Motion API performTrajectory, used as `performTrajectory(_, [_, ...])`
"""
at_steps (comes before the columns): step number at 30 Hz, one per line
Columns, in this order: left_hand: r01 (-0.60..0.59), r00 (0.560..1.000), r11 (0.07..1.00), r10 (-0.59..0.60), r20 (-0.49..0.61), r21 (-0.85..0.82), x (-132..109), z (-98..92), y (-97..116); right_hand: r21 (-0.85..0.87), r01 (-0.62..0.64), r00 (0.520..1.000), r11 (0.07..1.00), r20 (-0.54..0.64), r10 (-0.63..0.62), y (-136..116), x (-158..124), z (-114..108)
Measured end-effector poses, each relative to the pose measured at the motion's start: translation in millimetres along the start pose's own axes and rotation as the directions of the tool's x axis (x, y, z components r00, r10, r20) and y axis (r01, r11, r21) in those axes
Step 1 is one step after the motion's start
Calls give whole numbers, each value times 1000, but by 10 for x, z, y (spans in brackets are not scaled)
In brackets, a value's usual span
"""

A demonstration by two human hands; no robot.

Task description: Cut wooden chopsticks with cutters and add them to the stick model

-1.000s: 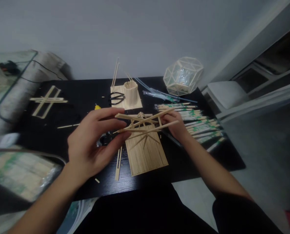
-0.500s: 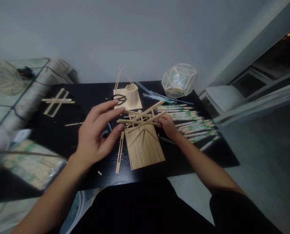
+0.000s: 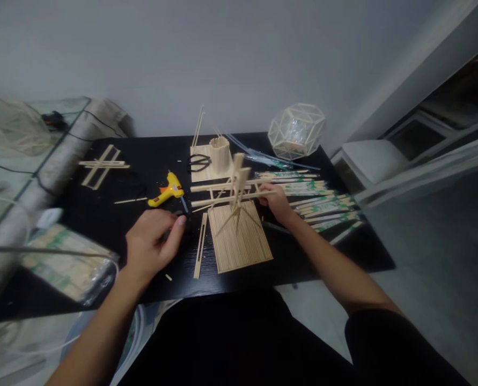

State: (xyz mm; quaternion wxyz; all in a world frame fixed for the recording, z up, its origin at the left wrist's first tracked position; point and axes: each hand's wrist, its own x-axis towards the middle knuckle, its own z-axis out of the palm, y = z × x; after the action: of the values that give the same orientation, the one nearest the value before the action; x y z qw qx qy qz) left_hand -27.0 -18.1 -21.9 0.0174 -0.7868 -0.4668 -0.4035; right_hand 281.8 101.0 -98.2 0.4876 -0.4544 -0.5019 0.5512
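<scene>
My right hand (image 3: 276,202) grips a frame of crossed wooden sticks (image 3: 233,192) and holds it above a flat mat of sticks (image 3: 241,241) on the black table (image 3: 142,161). My left hand (image 3: 152,244) rests low on the table left of the mat, its fingers curled and pinched around a small dark object that I cannot make out. A yellow glue gun (image 3: 167,191) lies just beyond the left hand. Two loose sticks (image 3: 199,244) lie between the left hand and the mat.
A stick cup (image 3: 219,154) and black scissors (image 3: 198,160) sit on a small board at the back. A geodesic stick ball (image 3: 297,130) stands back right, wrapped chopsticks (image 3: 323,201) lie right, a stick cross (image 3: 101,165) back left. A clear bag (image 3: 67,268) lies near left.
My left hand let go of the stick frame and dropped to the table, its fingers closing. The frame, now held by the right hand alone, has turned upright. The glue gun has come into view.
</scene>
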Motion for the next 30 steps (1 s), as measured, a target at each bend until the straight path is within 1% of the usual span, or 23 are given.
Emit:
performTrajectory(2, [46, 998, 999, -47, -51, -16, 55, -2, 64, -13, -2, 1000, 1000, -6, 2, 17, 6, -1])
performTrajectory(4, [60, 996, 998, -62, -71, -24, 87, 30, 116, -25, -3, 1000, 1000, -12, 3, 28, 11, -7])
performTrajectory(8, [59, 995, 995, -66, -78, -82, 59, 152, 179, -40, -12, 1000, 999, -16, 12, 22, 8, -17])
performTrajectory(12, [95, 992, 985, -106, -71, -145, -22, 229, 192, -50, -22, 1000, 999, -8, 22, 4, -5, -10])
performTrajectory(16, [142, 985, 976, -156, -75, -166, -84, 254, 150, -62, -36, 999, 997, -6, 36, 5, -5, -9])
performTrajectory(20, [187, 978, 968, -200, -65, -168, -79, 250, 58, -81, -46, 999, 996, -12, 45, 7, -9, -17])
performTrajectory(24, [217, 971, 962, -231, -64, -167, 14, 202, -56, -96, -47, 999, 994, -18, 46, -10, -24, -18])
performTrajectory(27, [246, 959, 939, -271, -77, -242, 108, 188, -120, -110, -49, 999, 993, -19, 47, -27, -33, -17])
performTrajectory(30, [265, 950, 915, -302, -79, -305, 180, 227, -153, -120, -57, 998, 991, -20, 55, -39, -35, -24])
